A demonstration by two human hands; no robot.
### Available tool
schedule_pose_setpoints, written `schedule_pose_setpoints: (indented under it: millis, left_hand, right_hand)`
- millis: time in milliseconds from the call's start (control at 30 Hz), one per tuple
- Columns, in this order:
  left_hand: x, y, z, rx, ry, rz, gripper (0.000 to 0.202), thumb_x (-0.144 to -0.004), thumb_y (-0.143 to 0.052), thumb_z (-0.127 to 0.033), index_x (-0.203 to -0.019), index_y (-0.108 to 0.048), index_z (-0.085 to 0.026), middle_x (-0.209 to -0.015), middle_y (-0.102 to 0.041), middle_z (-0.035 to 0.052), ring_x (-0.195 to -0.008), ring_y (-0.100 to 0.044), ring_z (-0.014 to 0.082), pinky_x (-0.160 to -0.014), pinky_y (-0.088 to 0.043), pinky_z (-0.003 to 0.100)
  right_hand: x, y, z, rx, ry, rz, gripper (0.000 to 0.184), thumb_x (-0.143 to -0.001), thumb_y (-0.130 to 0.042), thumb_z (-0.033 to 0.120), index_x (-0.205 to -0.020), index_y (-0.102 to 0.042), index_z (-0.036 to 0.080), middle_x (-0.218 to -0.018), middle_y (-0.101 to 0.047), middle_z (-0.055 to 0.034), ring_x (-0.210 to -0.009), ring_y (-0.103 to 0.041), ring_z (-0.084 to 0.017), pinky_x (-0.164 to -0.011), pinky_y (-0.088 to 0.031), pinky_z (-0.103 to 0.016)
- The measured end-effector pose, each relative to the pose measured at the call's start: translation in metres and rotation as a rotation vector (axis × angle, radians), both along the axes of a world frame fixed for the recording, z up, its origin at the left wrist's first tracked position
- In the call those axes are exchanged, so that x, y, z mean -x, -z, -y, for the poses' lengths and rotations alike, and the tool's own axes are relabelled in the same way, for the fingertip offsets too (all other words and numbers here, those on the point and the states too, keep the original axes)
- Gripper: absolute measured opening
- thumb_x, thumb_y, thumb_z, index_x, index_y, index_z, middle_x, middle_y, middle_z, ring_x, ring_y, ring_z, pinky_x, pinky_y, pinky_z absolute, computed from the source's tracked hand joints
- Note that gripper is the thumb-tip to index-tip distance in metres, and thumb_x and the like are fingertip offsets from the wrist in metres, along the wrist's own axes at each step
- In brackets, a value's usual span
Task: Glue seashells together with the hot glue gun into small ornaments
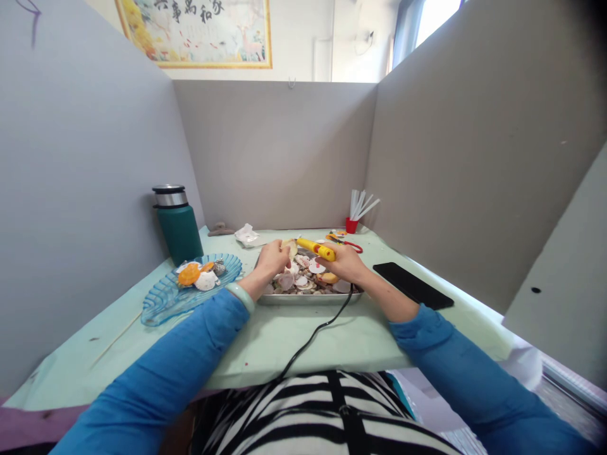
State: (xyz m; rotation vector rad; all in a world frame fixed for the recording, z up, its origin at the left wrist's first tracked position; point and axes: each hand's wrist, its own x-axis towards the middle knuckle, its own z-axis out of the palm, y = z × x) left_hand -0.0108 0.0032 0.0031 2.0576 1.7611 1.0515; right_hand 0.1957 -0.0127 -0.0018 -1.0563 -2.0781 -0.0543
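Room on table (365,335) nearside of tray (308,300) (cord (322,325) crosses tho); plate (161,311) obstructs L, black slab (412,285) R.

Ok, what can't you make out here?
Head view:
Grip of the yellow corded tool: hidden by the right hand.
Shape of the pale yellowish piece: partly covered by the left hand.
Floor of the silver rectangular metal tray: buried under mixed shells.
Far end of the thin black cable: lost against black-and-white striped clothing.
Top of the yellow-framed picture: cut off by the upper edge.
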Motion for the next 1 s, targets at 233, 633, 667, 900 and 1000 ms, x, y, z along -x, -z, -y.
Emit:
schedule_pose_setpoints:
  millis: [233, 633, 667, 900, 1000]
  left_hand:
    - [-0.0008, -0.0002, 0.0006, 0.035, 0.019, 0.044, 0.016, -0.08, -0.038, -0.024, -0.079, -0.051, -0.015, -0.053, -0.061, -0.0007, -0.033, -0.045, 0.0066, -0.04, -0.033, 0.017]
    - [-0.0001, 0.0002, 0.0003, 0.009, 0.022, 0.015, 0.016, -0.08, -0.038, -0.024, -0.076, -0.051, -0.016, -0.053, -0.061, -0.0006, -0.033, -0.046, 0.0068, -0.039, -0.032, 0.017]
    - [0.0, 0.0004, -0.0001, 0.014, 0.021, 0.022, 0.016, -0.08, -0.038, -0.025, -0.076, -0.051, -0.016, -0.053, -0.061, -0.0007, -0.033, -0.046, 0.0068, -0.039, -0.032, 0.017]
    - [-0.0007, -0.0012, 0.0018, 0.021, 0.026, 0.063, 0.015, -0.08, -0.038, -0.023, -0.075, -0.05, -0.016, -0.051, -0.06, -0.0015, -0.032, -0.045, 0.0065, -0.039, -0.033, 0.017]
    - [-0.0016, -0.0026, 0.0032, 0.019, 0.032, 0.062, 0.014, -0.079, -0.038, -0.022, -0.075, -0.05, -0.016, -0.05, -0.059, -0.0019, -0.032, -0.045, 0.0066, -0.039, -0.033, 0.017]
  right_hand:
    - [-0.0002, 0.0011, -0.0009, -0.013, -0.009, -0.001, 0.019, -0.072, -0.055, 0.036, -0.073, -0.06, 0.018, -0.063, -0.056, 0.0019, -0.06, -0.047, -0.011, -0.055, -0.028, -0.02]
    - [-0.0006, 0.0002, 0.0005, -0.018, -0.005, 0.014, 0.019, -0.072, -0.055, 0.036, -0.073, -0.059, 0.018, -0.064, -0.055, 0.0017, -0.059, -0.046, -0.01, -0.054, -0.028, -0.02]
    - [-0.0005, 0.0, 0.0008, -0.018, -0.008, 0.015, 0.019, -0.072, -0.054, 0.036, -0.073, -0.059, 0.018, -0.064, -0.056, 0.0016, -0.059, -0.046, -0.01, -0.054, -0.028, -0.02]
    - [-0.0005, 0.002, -0.0014, -0.015, -0.011, 0.033, 0.022, -0.072, -0.055, 0.039, -0.074, -0.061, 0.018, -0.064, -0.057, 0.0009, -0.058, -0.047, -0.01, -0.054, -0.028, -0.02]
    - [-0.0007, 0.0022, -0.0019, -0.019, -0.007, 0.014, 0.021, -0.072, -0.055, 0.039, -0.074, -0.061, 0.018, -0.064, -0.056, 0.001, -0.058, -0.047, -0.01, -0.053, -0.028, -0.019]
